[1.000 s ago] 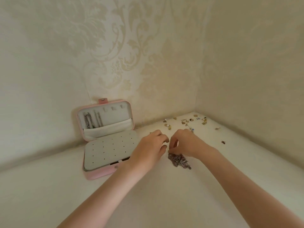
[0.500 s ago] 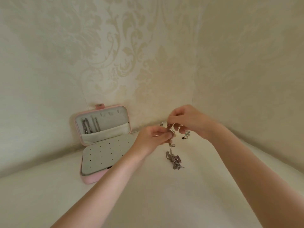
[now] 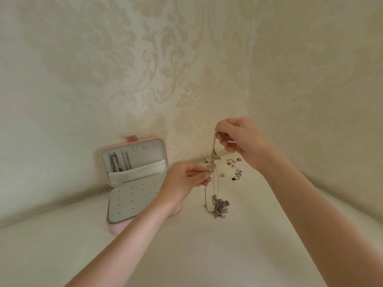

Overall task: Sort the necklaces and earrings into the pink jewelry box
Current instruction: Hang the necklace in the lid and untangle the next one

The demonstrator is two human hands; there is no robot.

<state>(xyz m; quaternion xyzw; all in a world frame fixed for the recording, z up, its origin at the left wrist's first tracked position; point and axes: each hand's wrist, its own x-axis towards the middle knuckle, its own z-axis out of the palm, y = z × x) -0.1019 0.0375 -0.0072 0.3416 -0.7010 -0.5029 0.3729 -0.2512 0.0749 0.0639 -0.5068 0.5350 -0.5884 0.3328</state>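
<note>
The pink jewelry box [image 3: 116,228] lies open against the wall, its lid upright with two chains [image 3: 119,162] hanging above a cream pocket, its base a pale panel dotted with small holes. A thin necklace [image 3: 214,162] hangs taut, its lower end a tangled silver heap [image 3: 220,205] on the worktop. Small earrings [image 3: 234,168] lie scattered near the corner.
</note>
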